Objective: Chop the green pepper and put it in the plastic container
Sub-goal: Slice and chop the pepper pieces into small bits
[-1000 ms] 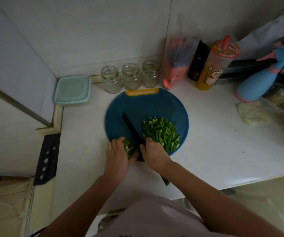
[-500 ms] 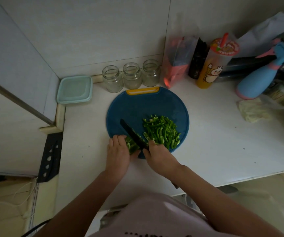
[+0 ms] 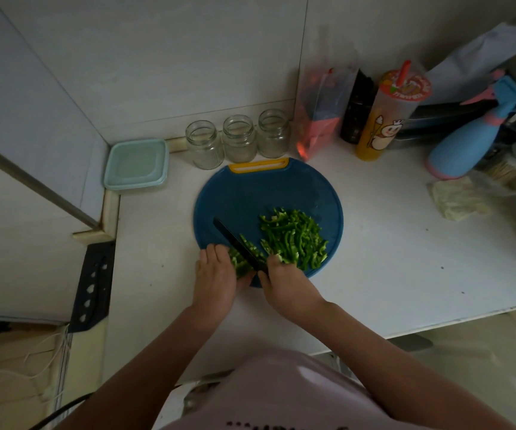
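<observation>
Right grip (image 3: 284, 283) clasps the knife (image 3: 238, 245) at the near edge of the cutting board (image 3: 250, 193), left grip (image 3: 216, 274) holds the uncut pepper (image 3: 239, 264) against the blade, so a slip could nick fingertips; the plastic container (image 3: 137, 164) sits beyond the board's far-left.

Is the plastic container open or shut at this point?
Shut. The plastic container sits with its lid flat over the top, apart from the cutting board.
</observation>
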### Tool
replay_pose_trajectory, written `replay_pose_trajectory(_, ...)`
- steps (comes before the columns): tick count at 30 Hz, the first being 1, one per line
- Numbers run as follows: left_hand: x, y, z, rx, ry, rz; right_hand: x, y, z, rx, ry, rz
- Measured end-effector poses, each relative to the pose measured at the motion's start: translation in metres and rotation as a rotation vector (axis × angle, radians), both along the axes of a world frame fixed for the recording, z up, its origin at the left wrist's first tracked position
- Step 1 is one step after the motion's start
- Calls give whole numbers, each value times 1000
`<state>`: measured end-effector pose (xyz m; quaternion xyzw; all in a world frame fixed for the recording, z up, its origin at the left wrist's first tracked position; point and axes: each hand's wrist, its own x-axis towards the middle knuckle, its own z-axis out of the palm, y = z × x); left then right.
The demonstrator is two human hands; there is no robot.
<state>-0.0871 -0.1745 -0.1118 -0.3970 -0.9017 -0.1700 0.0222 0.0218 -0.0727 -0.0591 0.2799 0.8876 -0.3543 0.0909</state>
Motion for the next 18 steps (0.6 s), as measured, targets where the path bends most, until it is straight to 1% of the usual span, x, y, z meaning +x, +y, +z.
replay_pose_trajectory(7, -1, -1, -2, 13, -34, -22, 1, -3, -5, 51, -45, 52)
replay_pose_trajectory(11, -4, -2, -3, 31, -65, -56, -3, -1, -8, 6, -51, 60)
replay_pose_trajectory(18, -11, -2, -5, 26, -56, -124, -28, 15, -6, -109, -85, 91)
